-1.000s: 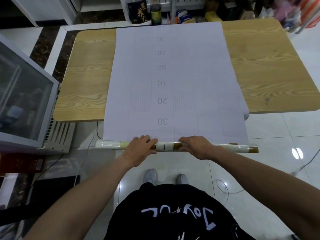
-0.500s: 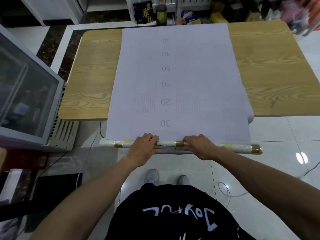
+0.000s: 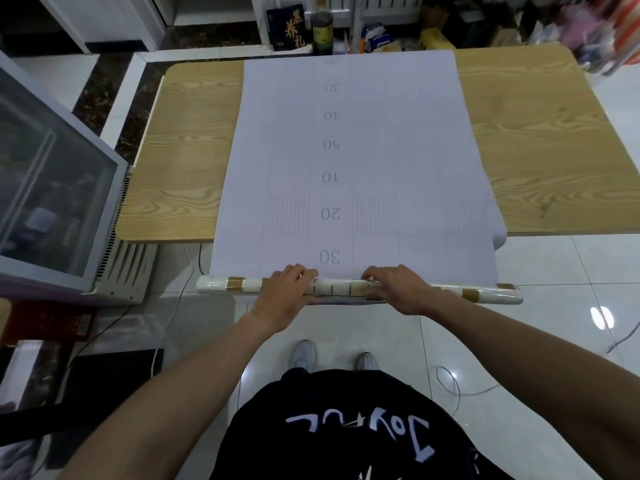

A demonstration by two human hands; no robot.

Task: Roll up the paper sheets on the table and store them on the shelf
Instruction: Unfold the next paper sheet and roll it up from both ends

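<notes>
A long white paper sheet printed with grey numbers lies along the wooden table and hangs over its near edge. Its near end is wound into a thin roll with white and gold-brown patches, held in the air in front of the table. My left hand grips the roll left of its middle, fingers curled over the top. My right hand grips it right of the middle in the same way. The roll's ends stick out past both hands.
A glass-fronted cabinet stands at the left, close to the table. Beyond the table's far edge are shelves with a dark box, a bottle and mixed clutter. Cables lie on the tiled floor near my feet.
The roll and both hands have crept slightly toward the table, taking up a little more paper; the printed 30 now sits just above my fingers. The camera has tilted a bit.
</notes>
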